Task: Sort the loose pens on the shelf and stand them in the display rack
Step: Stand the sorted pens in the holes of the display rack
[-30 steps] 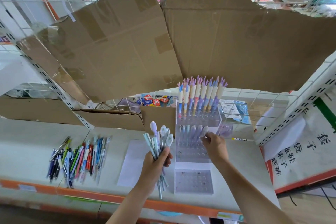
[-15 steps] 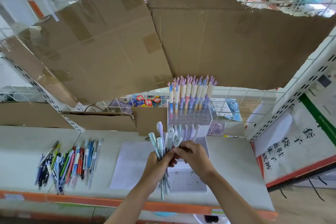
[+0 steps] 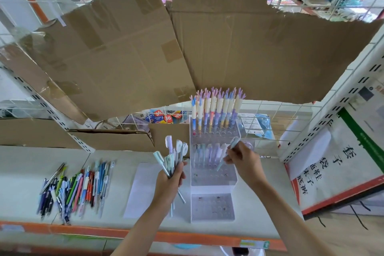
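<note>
A clear stepped display rack (image 3: 214,208) stands on the white shelf (image 3: 25,168). Its top tier holds a row of pens with purple tops (image 3: 216,108); several pale pens stand in the middle tier. My left hand (image 3: 169,183) grips a bundle of pastel pens (image 3: 173,156), caps up, just left of the rack. My right hand (image 3: 244,161) pinches a single light-blue pen (image 3: 229,153), tilted with its tip down over the rack's middle tier. A heap of loose mixed pens (image 3: 76,187) lies on the shelf at the left.
A white sheet of paper (image 3: 139,191) lies under my left hand. Torn cardboard (image 3: 145,48) hangs behind on the wire grid. A printed sign (image 3: 340,164) leans at the right. The shelf's orange front edge (image 3: 83,231) runs below.
My right hand took one pen out of the bundle in my left hand and carried it right, over the rack's middle tier. The left hand stayed in place with its bundle.
</note>
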